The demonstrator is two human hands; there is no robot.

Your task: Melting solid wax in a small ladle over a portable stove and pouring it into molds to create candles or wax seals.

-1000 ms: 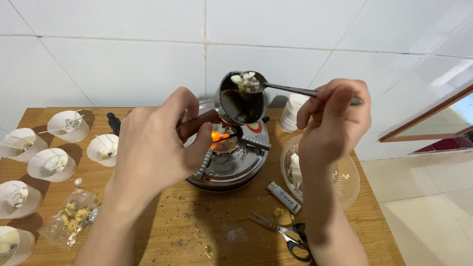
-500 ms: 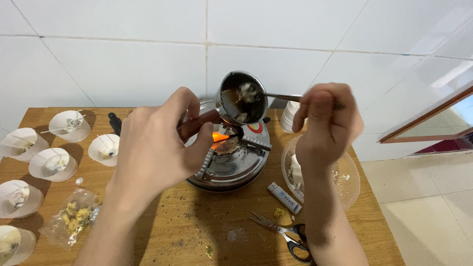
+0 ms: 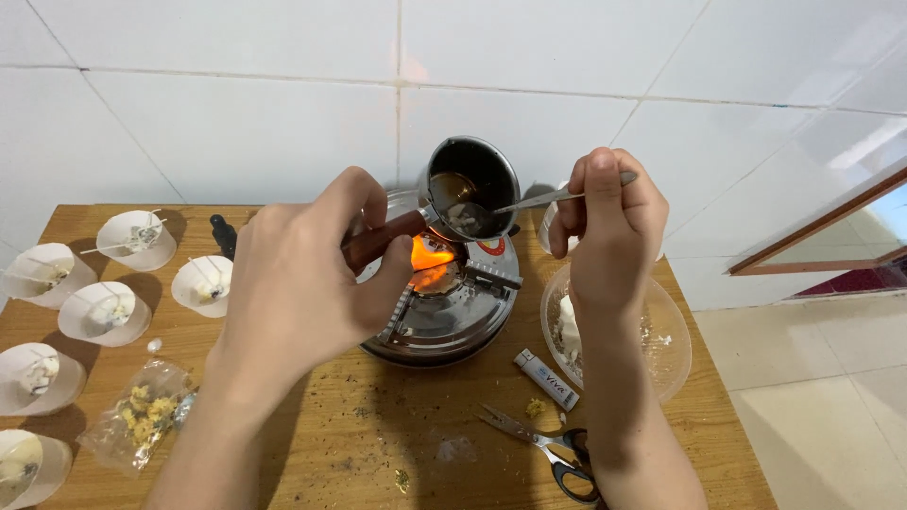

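Left hand (image 3: 302, 283) grips the melting pot (image 3: 470, 187) over the flame (image 3: 427, 255), right hand (image 3: 609, 231) stirring with a spoon (image 3: 548, 198); lumps remain, several cups (image 3: 137, 238) already hold wicks.

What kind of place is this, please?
Probably a home craft corner, perhaps for candle making. A wooden table stands against a white tiled wall. The left hand holds a small pot over a lit burner, and small white cups with wicks wait nearby.
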